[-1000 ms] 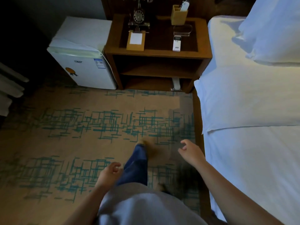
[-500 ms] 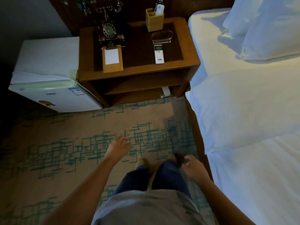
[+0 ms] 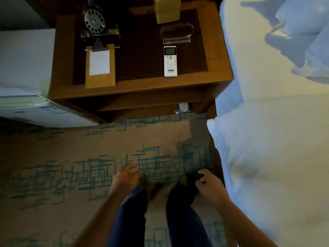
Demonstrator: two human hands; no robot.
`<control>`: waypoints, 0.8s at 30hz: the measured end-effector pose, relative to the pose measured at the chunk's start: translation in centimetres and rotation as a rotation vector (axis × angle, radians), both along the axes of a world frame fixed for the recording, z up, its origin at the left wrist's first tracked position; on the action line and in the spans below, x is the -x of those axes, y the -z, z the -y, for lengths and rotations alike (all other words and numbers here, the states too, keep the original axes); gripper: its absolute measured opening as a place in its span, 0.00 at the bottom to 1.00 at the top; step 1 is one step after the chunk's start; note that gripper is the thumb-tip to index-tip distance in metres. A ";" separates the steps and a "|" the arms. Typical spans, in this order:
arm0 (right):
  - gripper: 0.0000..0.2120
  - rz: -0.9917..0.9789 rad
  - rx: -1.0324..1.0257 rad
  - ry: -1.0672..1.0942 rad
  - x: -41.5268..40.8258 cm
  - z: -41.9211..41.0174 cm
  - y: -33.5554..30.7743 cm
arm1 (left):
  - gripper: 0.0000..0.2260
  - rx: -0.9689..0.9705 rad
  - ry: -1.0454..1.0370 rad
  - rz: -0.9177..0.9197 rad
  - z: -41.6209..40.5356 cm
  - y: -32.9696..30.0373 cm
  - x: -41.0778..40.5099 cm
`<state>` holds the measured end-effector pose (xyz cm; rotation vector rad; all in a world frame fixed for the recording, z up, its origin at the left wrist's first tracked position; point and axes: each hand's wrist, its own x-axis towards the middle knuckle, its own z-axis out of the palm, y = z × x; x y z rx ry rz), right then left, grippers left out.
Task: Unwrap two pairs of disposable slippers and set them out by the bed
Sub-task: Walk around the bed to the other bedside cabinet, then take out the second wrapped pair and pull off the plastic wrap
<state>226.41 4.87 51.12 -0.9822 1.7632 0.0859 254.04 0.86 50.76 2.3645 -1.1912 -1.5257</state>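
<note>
A small white packet (image 3: 183, 107) with crinkled clear wrap lies on the bottom shelf of the wooden nightstand (image 3: 142, 90), at its right end beside the bed (image 3: 267, 157); most of it is hidden by the shelf above, so I cannot tell what it holds. My left hand (image 3: 126, 177) hangs over the carpet in front of my left leg, fingers loosely curled, holding nothing. My right hand (image 3: 208, 184) hangs near the bed's edge, also loosely curled and empty. Both hands are well short of the nightstand.
On the nightstand top are a clipboard with a notepad (image 3: 100, 65), a white remote (image 3: 170, 61), an old dial telephone (image 3: 94, 21), a wooden holder (image 3: 167, 10) and a clear stand (image 3: 176, 32). A white mini fridge (image 3: 23, 86) stands at its left. Patterned carpet (image 3: 71, 157) lies in front.
I have stepped closer to the nightstand, which now fills the upper view. Both hands dropped lower and nearer my legs. Nothing was picked up.
</note>
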 end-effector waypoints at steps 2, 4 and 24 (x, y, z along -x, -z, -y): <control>0.20 0.021 0.023 -0.006 -0.3 2.9 3.1 | 0.15 -0.040 0.042 -0.020 1.4 3.8 0.4; 0.21 0.042 0.033 0.005 -0.8 5.6 7.1 | 0.15 -0.069 0.102 -0.025 3.0 8.3 0.6; 0.17 -0.189 0.424 0.061 0.4 23.4 52.5 | 0.16 0.283 0.376 -0.014 21.4 51.6 5.0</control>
